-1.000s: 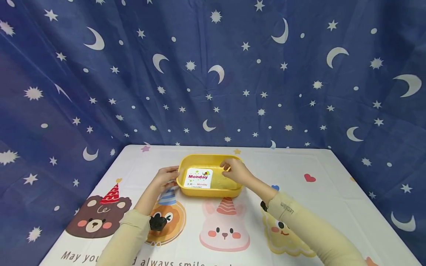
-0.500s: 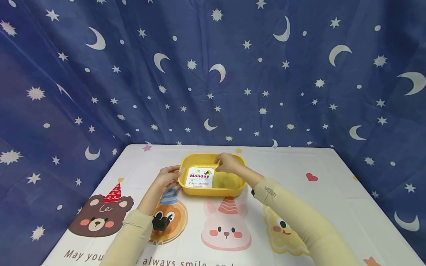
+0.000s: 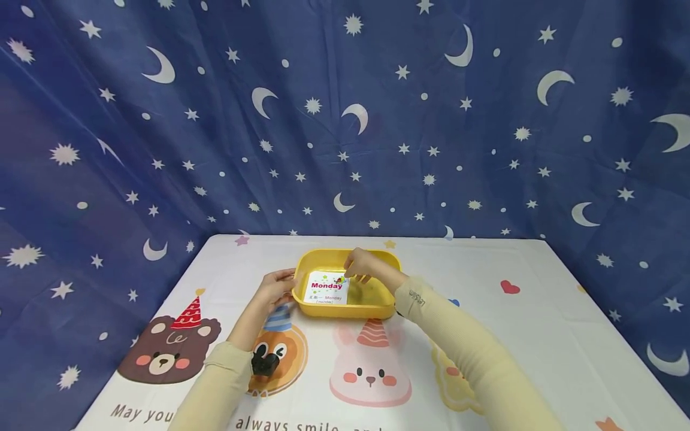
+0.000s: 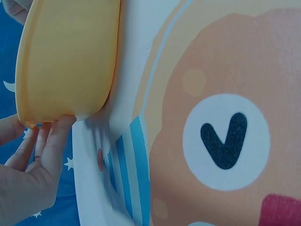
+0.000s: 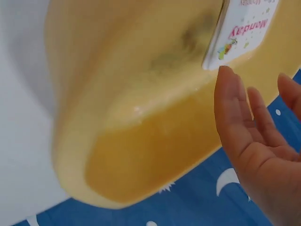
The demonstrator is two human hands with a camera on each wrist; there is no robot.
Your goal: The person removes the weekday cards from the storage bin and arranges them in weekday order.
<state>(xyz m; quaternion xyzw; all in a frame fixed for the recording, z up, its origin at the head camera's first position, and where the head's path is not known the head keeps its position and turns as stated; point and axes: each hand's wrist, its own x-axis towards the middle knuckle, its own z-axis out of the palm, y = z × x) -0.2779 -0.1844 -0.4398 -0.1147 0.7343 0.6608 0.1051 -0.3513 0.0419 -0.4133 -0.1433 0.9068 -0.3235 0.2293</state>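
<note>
Blue cloth [image 3: 302, 137] printed with pale moons and stars hangs behind a white tablecloth [image 3: 469, 269] (cartoon faces and all), on which sits a yellow tray [image 3: 345, 312]. Its left end is held by the left hand [image 3: 275, 288], thumb at the rim, fingers against the outer wall. Over the tray, the right hand [image 3: 368, 265] is loosely spread, holding nothing, fingertips just beside the white "Monday" card [image 3: 327, 288] lying in the tray's left part; contact I cannot tell.
</note>
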